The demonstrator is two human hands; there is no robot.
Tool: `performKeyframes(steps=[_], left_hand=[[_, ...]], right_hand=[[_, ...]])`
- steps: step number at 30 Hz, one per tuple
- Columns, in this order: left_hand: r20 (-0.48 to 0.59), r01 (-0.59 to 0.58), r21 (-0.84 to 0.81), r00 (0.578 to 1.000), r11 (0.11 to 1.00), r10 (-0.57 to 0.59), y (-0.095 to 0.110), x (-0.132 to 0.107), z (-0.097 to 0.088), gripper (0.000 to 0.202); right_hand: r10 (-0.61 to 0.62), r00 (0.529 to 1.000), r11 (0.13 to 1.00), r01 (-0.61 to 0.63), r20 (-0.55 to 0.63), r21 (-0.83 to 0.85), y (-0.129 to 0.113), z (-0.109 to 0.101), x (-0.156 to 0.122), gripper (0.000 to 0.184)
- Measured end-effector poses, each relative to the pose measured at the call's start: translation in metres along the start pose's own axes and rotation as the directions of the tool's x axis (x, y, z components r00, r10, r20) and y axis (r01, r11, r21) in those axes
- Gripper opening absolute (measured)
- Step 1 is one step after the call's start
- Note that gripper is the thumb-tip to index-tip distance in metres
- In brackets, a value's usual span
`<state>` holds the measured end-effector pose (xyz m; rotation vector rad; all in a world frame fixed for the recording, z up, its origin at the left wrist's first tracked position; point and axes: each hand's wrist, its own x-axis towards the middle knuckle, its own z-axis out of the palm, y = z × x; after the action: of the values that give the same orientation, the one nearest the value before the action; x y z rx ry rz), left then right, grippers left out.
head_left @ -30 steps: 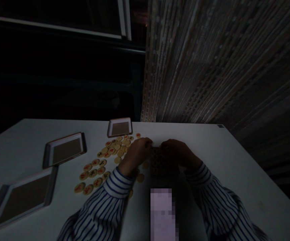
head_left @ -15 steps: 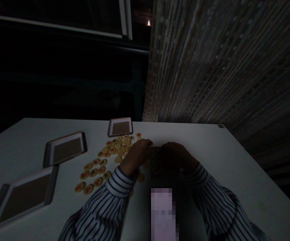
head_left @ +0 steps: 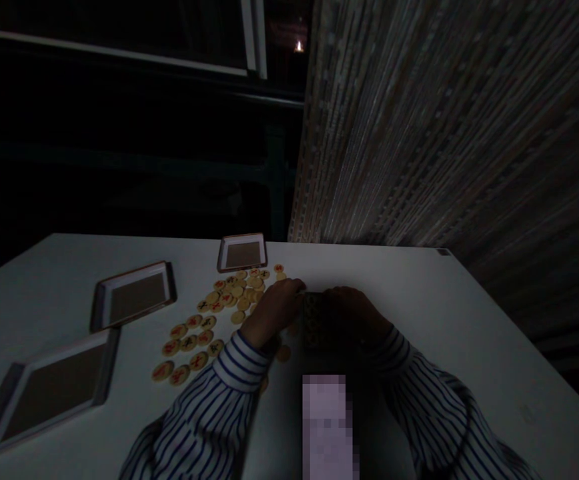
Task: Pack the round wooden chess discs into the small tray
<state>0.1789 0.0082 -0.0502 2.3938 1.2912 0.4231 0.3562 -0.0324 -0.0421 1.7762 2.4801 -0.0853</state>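
Note:
A small dark box is on the white table in front of me, deep in shadow. Its upper surface shows a faint golden pattern; I cannot tell whether that is round pieces inside or a printed lid. My left hand has its fingers curled at the box's far left corner. On the other side, my right hand grips the far right part, its fingers mostly lost in the dark. Many round wooden Chinese chess pieces with red or black characters lie left of my left hand, some in rows and others heaped.
Three shallow trays or lids stand to the left: a large one, a medium one and a small one at the back. The white table extends right. A string curtain hangs behind it. A pixelated pale patch covers the front.
The view has shifted slightly. Both hands stay at the box. A pale strip between them at the box's far edge no longer shows, and the golden pattern is more visible.

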Motion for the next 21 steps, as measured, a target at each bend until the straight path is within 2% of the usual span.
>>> performKeyframes(steps=[7,14,21], left_hand=[[-0.002,-0.021,0.020,1.000,1.000,0.021,-0.0021,0.0003,0.0009,0.029],[0.012,-0.005,0.003,1.000,1.000,0.005,0.0017,-0.0001,-0.0029,0.030],[0.019,0.024,0.008,1.000,1.000,-0.024,0.0029,0.0001,-0.0051,0.029]], right_hand=[[-0.001,0.999,1.000,0.001,-0.042,0.002,-0.0009,0.0015,-0.0005,0.019],[-0.011,1.000,1.000,0.011,-0.018,0.009,-0.0056,-0.0051,-0.0043,0.020],[0.019,1.000,1.000,-0.019,0.001,0.011,-0.0057,-0.0026,-0.0015,0.022]])
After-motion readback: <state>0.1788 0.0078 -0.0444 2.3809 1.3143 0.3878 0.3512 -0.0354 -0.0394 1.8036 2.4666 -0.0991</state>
